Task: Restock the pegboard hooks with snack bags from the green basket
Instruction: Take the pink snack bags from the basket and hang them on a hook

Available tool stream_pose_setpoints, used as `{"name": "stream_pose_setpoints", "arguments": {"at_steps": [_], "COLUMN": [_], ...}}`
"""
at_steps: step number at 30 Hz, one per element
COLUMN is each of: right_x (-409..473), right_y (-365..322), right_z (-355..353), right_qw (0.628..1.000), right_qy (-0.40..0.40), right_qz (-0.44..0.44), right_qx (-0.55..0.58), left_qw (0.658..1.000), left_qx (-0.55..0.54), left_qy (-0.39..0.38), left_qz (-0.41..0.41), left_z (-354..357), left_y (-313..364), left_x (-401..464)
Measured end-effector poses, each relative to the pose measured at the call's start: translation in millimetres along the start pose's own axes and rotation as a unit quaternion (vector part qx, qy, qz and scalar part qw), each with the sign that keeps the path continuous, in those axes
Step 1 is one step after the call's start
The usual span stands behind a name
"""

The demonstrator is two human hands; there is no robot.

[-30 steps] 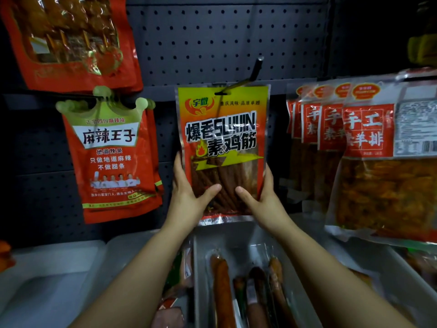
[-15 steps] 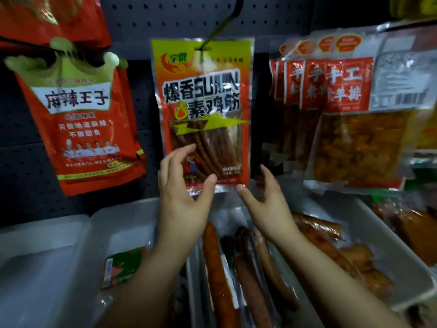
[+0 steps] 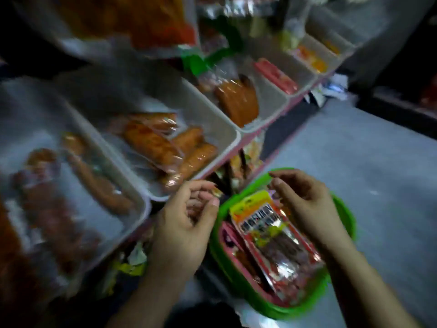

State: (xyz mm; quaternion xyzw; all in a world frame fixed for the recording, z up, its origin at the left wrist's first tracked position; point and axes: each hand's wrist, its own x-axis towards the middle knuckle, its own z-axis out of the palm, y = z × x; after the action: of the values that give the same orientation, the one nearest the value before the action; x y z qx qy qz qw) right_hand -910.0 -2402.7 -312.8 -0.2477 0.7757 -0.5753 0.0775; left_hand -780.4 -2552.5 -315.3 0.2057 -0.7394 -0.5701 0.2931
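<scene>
Lying in the green basket at near right, a yellow-topped snack bag rests on top of other packets, basket sitting on the grey floor. Left hand hovers just left of the basket rim, fingers loosely curled, holding nothing; right hand hangs over the bag's far end, fingers relaxed and empty. White trays of wrapped sausages run far left, blurred.
</scene>
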Motion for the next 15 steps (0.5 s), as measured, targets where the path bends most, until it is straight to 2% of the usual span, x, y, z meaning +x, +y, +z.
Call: {"name": "stream_pose_setpoints", "arguments": {"at_steps": [3, 7, 11, 15], "right_x": [-3.2, -5.7, 6.4, 15.0], "right_y": [69.3, 152.1, 213.0, 248.6], "right_z": [-23.8, -31.3, -28.6, -19.5], "right_qw": [0.992, 0.951, 0.909, 0.878], "right_qy": [-0.041, -0.124, -0.127, -0.131], "right_qz": [0.098, 0.204, 0.231, 0.282], "right_qx": [-0.063, -0.195, -0.323, -0.365], "left_qw": [0.996, 0.975, 0.925, 0.876], "left_qx": [-0.003, 0.059, 0.160, 0.192], "left_qy": [-0.040, -0.110, -0.177, -0.202], "left_qz": [-0.076, -0.184, -0.296, -0.395], "left_z": [39.0, 82.9, 117.6, 147.5], "left_y": [-63.7, -143.7, -187.8, -194.9], "left_x": [0.6, -4.9, 2.8, 21.7]}}
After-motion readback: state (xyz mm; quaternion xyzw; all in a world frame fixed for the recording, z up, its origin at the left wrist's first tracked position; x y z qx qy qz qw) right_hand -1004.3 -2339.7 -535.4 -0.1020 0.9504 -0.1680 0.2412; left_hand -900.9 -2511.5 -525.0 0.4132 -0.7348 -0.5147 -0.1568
